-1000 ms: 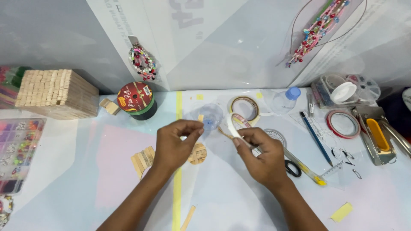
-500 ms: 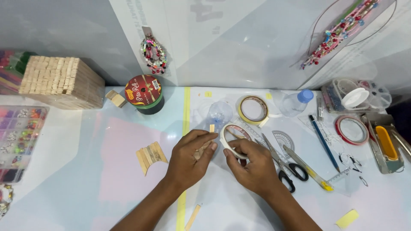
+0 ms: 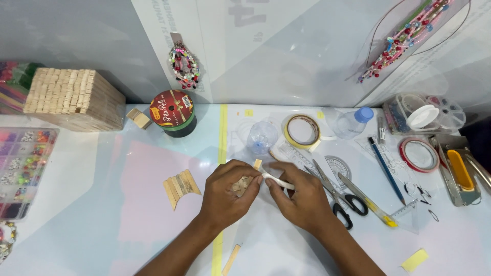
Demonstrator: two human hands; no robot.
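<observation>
My left hand (image 3: 225,191) presses down on a small piece made of wooden sticks (image 3: 241,184) at the middle of the table, fingers curled over it. My right hand (image 3: 302,197) grips a white roll of tape (image 3: 276,179), now tilted nearly flat, right beside the wooden piece. A short strip of tape (image 3: 257,164) sticks up between the two hands. The fingertips of both hands almost touch.
A fan of loose wooden sticks (image 3: 179,186) lies to the left. Scissors (image 3: 340,202), a cutter (image 3: 368,202), a clear cup (image 3: 262,137), another tape roll (image 3: 303,130), a small bottle (image 3: 353,122), a stapler (image 3: 460,171), a bead box (image 3: 23,168) and a stick block (image 3: 71,99) surround the hands.
Both hands came down to the table and closer together. The left hand settled onto the wooden piece, and the tape roll in the right hand tipped from upright to nearly flat.
</observation>
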